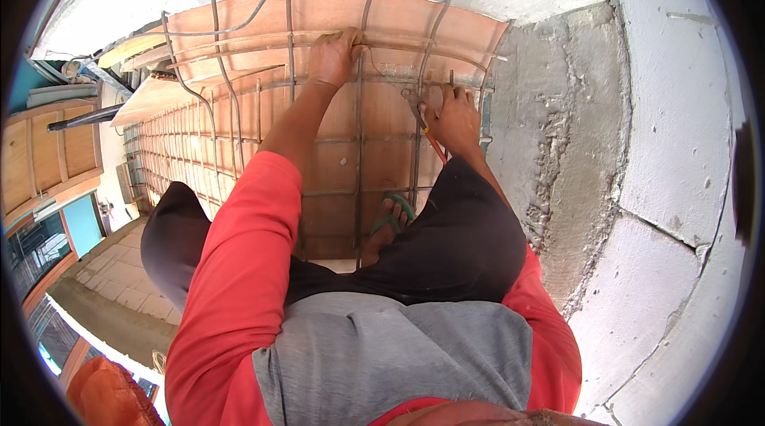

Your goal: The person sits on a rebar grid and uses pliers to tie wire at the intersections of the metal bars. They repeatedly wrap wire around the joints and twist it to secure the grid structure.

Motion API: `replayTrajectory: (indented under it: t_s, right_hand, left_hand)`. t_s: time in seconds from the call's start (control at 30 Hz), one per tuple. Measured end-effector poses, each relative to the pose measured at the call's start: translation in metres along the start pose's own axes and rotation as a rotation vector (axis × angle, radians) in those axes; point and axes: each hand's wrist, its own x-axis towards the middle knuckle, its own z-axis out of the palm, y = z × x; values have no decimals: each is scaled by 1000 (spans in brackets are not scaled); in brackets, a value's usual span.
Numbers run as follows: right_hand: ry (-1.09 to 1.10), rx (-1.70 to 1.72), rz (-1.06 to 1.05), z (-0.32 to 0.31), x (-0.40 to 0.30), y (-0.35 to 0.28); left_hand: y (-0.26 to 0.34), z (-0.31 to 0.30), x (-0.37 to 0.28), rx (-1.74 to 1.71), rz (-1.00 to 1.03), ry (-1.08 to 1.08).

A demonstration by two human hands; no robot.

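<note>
A grid of steel reinforcing bars (359,121) spans a plywood formwork panel (334,169) in front of me. My left hand (336,56) is closed around the crossing of an upright bar and a horizontal one near the top. From its fingertips a thin tie wire (375,64) curves down to the right. Lower and to the right, my right hand (454,118) is at pincers with orange-red handles (431,140), their jaws up beside an upright bar. The palm side of both hands is hidden.
Rough mortar (553,127) and pale block wall (669,115) rise on the right. A grey cable (254,13) crosses the upper left bars. A dark pipe (83,118) sticks out at left. My foot in a green flip-flop (401,205) stands among the lower bars.
</note>
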Motion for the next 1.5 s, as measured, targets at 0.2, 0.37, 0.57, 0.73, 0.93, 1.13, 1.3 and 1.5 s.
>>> replayTrajectory:
  t_s: [0.2,0.37,0.57,0.73,0.93,1.13,1.3,1.5]
  right_hand:
    - [-238,32,22,12,-47,15]
    - [-316,-25,-92,20,-49,36]
    - [-351,-85,-83,26,-47,44]
    - [-556,870,192,-1,-15,40]
    - [-545,326,-18,-31,35,3]
    - [-550,99,-101,-39,66,-23]
    - [-572,-17,-209,-43,85,-30]
    - [-529,-109,-280,-40,93,-27]
  left_hand:
    - [-2,7,-10,110,-80,44]
    - [-3,11,-8,159,-147,-70]
    - [-4,8,4,141,-148,-258]
    - [-18,9,9,104,-179,-408]
    - [-28,16,1,-46,-128,-274]
    - [-17,-4,3,19,-127,-391]
    - [-20,1,0,6,-102,-337]
    - [-25,11,-2,8,-94,-266]
